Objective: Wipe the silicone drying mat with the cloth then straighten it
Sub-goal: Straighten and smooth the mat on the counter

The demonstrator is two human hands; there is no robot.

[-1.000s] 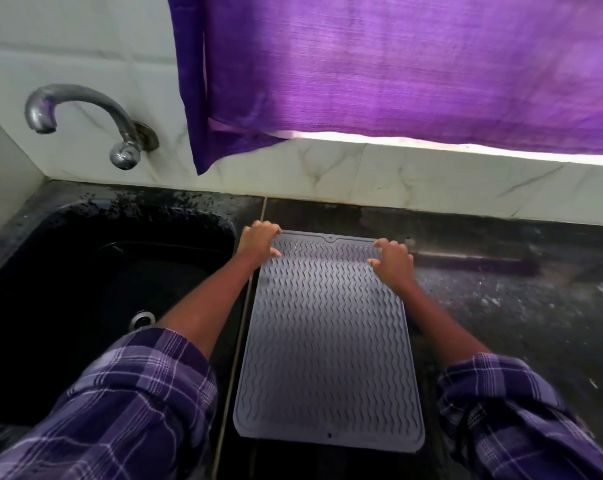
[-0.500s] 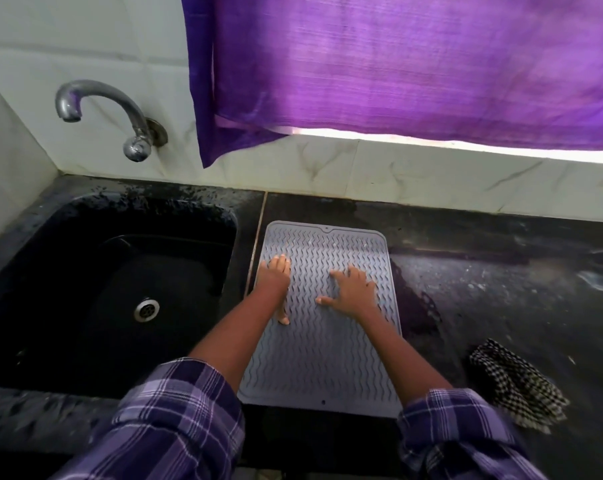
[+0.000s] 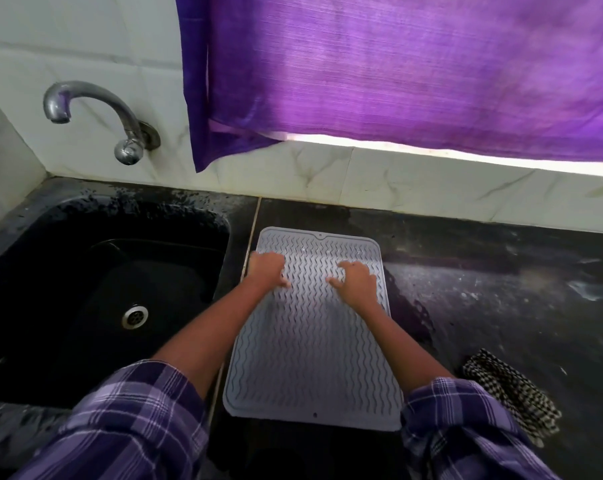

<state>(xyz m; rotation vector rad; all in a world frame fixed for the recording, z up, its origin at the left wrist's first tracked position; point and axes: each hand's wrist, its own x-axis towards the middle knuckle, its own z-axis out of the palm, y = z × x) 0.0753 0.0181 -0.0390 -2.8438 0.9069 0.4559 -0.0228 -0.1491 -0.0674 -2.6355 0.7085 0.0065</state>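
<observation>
A grey silicone drying mat point(image 3: 310, 355) with a wavy ribbed surface lies flat on the black counter, just right of the sink. My left hand point(image 3: 267, 270) rests on the mat's upper left part, at its left edge, fingers bent and thumb out. On the mat's upper right part my right hand point(image 3: 357, 278) presses down with its fingers spread and bent. Neither hand holds anything. The black-and-white checked cloth point(image 3: 511, 393) lies crumpled on the counter to the right of the mat, apart from both hands.
A black sink point(image 3: 95, 296) with a metal drain sits left of the mat, under a chrome tap point(image 3: 95, 116). The dark counter point(image 3: 501, 299) stretches right, wet and streaked. A purple curtain point(image 3: 397, 71) hangs over the white tiled wall behind.
Both hands came back from the mat's far corners onto its surface, then shifted slightly toward its upper part. The view pulled back and the checked cloth came into sight.
</observation>
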